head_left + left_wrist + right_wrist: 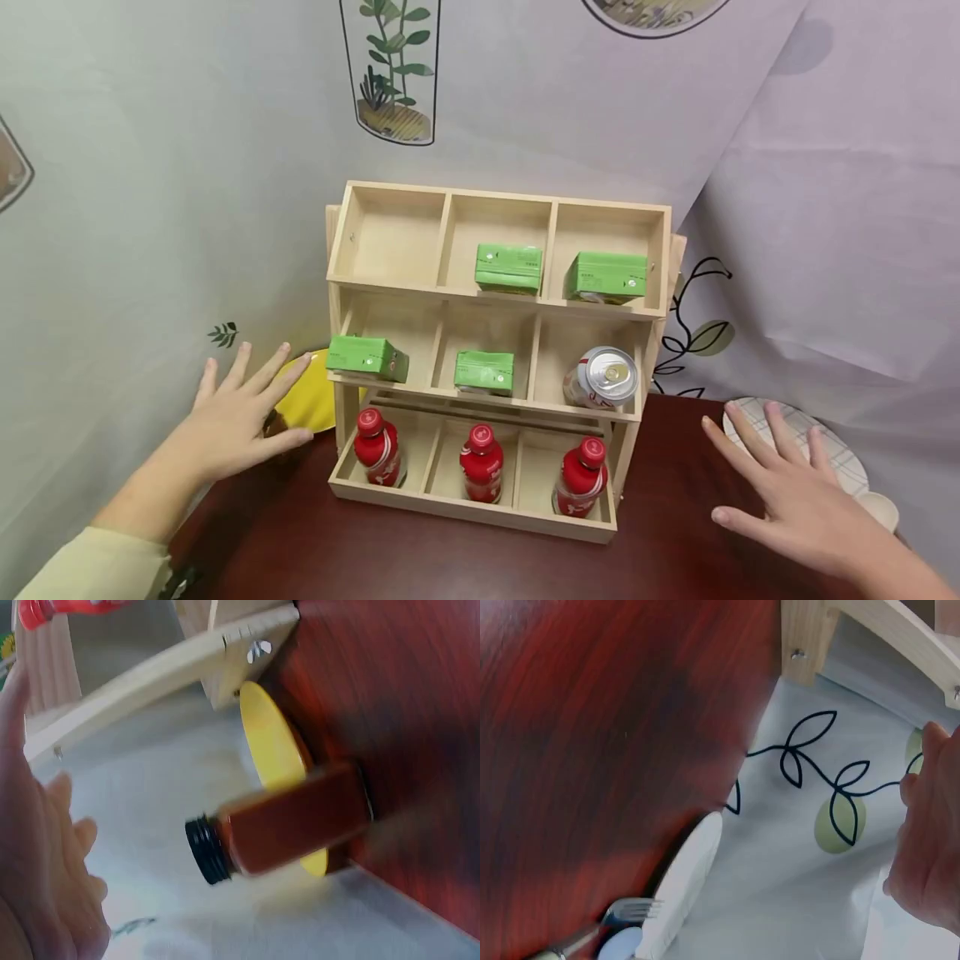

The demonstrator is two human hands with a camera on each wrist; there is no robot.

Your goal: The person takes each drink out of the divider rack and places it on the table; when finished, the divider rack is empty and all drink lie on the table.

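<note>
My left hand (236, 421) hovers with spread, straight fingers left of a three-tier wooden rack (472, 514), holding nothing. On the rack's other side my right hand (802, 500) is likewise spread and holds nothing. Three red-capped bottles stand in the bottom tier: left (381, 450), middle (482, 467) and right (581, 483). A silver can (603, 379) occupies the middle tier's right compartment, with green cartons (484, 372) in the other two. Up top, more green cartons (508, 267) sit in the middle and right compartments; the left one is bare.
In the left wrist view, a black-capped bottle of brownish-red contents (292, 821) stands before a yellow dish (266, 742). At right, a white checked plate (836, 446) leans by the wall, with a fork (630, 909) and a pale spoon (621, 945). Patterned cloth hangs behind the dark-red table (480, 571).
</note>
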